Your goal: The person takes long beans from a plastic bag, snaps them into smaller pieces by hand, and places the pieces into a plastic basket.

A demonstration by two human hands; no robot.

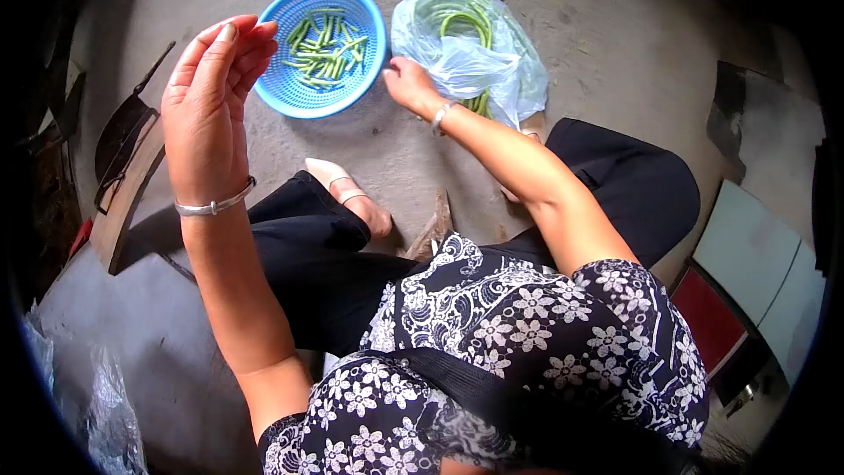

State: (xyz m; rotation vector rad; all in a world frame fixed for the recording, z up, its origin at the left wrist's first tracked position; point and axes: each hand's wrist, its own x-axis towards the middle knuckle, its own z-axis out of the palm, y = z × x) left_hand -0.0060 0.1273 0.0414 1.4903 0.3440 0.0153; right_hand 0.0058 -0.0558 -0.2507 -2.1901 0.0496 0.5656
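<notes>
My left hand [211, 92] is raised left of the blue basket, its thumb and bent fingers drawn together; anything between them is hidden. Cut green bean pieces [327, 57] lie loosely inside the round blue basket [376, 48]. Between the basket and a thin plastic bag, my right hand [410, 86] is low with its fingers curled, and what they may hold cannot be seen. The translucent bag [479, 66] lies partly open on the floor, with long green beans [466, 19] coiled inside it.
Grey concrete floor [607, 44] surrounds the basket and bag. A curved wooden piece [123, 198] and a dark blade-like object [119, 145] stand at the left. Pale panels [752, 251] and a red panel [706, 321] lie at the right. Crumpled plastic [112, 413] is at the lower left.
</notes>
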